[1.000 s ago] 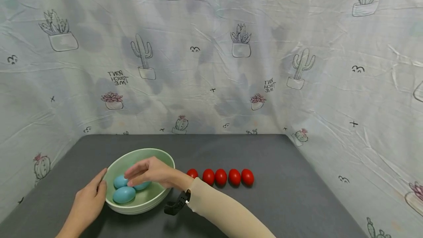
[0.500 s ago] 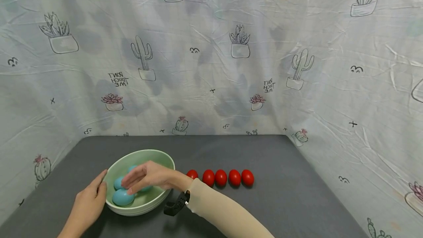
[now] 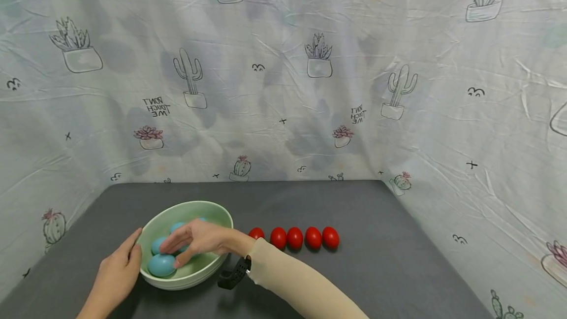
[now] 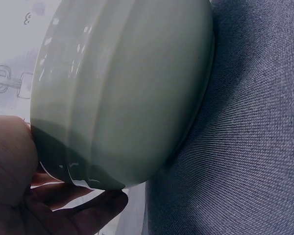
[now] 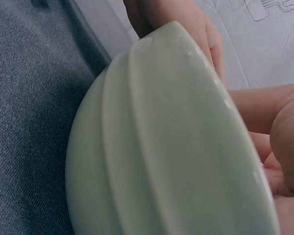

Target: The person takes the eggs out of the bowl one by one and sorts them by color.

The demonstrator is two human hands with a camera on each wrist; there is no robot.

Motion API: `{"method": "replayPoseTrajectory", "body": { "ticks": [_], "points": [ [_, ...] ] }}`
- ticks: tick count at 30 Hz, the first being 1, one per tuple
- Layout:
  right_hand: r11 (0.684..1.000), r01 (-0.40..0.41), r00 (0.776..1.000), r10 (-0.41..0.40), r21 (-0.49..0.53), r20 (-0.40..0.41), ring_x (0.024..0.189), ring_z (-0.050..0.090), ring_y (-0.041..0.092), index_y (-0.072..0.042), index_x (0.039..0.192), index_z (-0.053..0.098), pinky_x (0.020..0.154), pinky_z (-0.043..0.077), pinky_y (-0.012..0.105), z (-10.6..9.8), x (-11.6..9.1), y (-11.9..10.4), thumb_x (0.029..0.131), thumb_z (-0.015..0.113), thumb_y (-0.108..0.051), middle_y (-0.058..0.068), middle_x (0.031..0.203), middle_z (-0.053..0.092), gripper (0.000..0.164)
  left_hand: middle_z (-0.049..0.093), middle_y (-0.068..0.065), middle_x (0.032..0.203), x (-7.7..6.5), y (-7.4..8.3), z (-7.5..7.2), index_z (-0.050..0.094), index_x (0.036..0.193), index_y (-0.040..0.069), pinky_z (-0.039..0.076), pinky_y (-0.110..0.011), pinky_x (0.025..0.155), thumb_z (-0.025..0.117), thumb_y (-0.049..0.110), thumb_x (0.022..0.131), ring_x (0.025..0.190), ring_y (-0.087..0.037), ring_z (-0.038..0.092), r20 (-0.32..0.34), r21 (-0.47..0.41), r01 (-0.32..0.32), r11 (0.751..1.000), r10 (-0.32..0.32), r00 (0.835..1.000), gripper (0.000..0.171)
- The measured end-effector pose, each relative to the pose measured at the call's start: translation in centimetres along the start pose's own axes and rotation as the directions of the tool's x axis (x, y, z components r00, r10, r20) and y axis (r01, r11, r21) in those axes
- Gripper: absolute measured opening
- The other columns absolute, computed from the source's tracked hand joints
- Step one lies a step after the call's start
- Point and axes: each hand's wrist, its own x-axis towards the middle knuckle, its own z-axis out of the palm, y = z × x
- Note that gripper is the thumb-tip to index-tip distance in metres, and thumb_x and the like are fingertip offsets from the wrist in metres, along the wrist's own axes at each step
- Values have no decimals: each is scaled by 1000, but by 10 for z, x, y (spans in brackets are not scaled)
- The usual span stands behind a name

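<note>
A pale green bowl (image 3: 201,206) holds several blue eggs; the front egg (image 3: 161,265) lies near the left wall. My left hand (image 3: 118,267) grips the bowl's left rim, thumb on the near side, and the left wrist view shows its fingers against the ridged outside. Inside the bowl, my right hand (image 3: 201,238) reaches over the eggs. Its thumb is right at the right end of the front egg, and its fairly straight fingers overlap the blue egg (image 3: 157,245) behind. Part of another blue egg (image 3: 177,227) shows beyond the fingers. The right wrist view has the bowl's wall hiding the fingertips.
A row of red eggs (image 3: 294,238) lies right of the bowl, with the leftmost red egg (image 3: 256,233) partly behind the right forearm. A dark grey cloth (image 3: 354,270) covers the table. A cactus-print curtain (image 3: 283,87) stands around the back and sides.
My right hand has dipped lower, its thumb coming to the front egg, which has shifted slightly left. More blue eggs show behind the hand. My left hand stays on the rim.
</note>
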Motion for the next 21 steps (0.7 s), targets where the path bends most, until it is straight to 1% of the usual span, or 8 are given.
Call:
{"method": "replayPoseTrajectory", "body": {
  "ticks": [7, 13, 17, 19, 21],
  "points": [
    [1000, -3, 1000, 4, -18, 28, 107, 61, 5, 3, 127, 62, 86, 52, 25, -1, 1, 1, 82, 66, 21, 0, 116, 68, 49, 39, -41, 136, 1, 2, -2, 34, 147, -10, 37, -70, 87, 28, 19, 107, 119, -62, 39, 41, 2, 26, 1000, -26, 999, 50],
    [1000, -7, 999, 8, -21, 48, 111, 60, 6, 4, 131, 60, 86, 51, 24, -2, 2, 1, 83, 65, 22, 5, 125, 65, 52, 39, -41, 136, 1, 2, -2, 34, 147, -10, 37, -70, 87, 28, 18, 106, 120, -62, 38, 37, 4, 29, 1000, -29, 999, 49],
    [999, -11, 998, 13, -35, 56, 110, 60, 5, 4, 132, 59, 86, 51, 24, -2, 3, 1, 82, 65, 22, 4, 125, 65, 53, 39, -41, 136, 1, 2, -1, 34, 147, -10, 37, -70, 88, 28, 18, 106, 120, -62, 38, 32, 6, 26, 1000, -26, 999, 49],
    [997, -33, 997, 38, -64, 70, 108, 61, 5, 3, 132, 59, 86, 51, 23, -1, 3, 1, 82, 66, 22, 2, 124, 65, 54, 39, -41, 136, 0, 1, -1, 34, 147, -10, 37, -70, 88, 28, 18, 106, 120, -62, 38, 27, 7, 23, 1000, -23, 999, 49],
    [991, -61, 994, 72, -121, 86, 104, 62, 5, 0, 132, 60, 84, 51, 22, 0, 4, 1, 82, 67, 20, -1, 121, 66, 54, 39, -40, 136, 0, 2, -1, 35, 146, -10, 37, -71, 88, 29, 17, 106, 120, -62, 38, 21, 9, 20, 1000, -20, 1000, 49]
  ]
}}
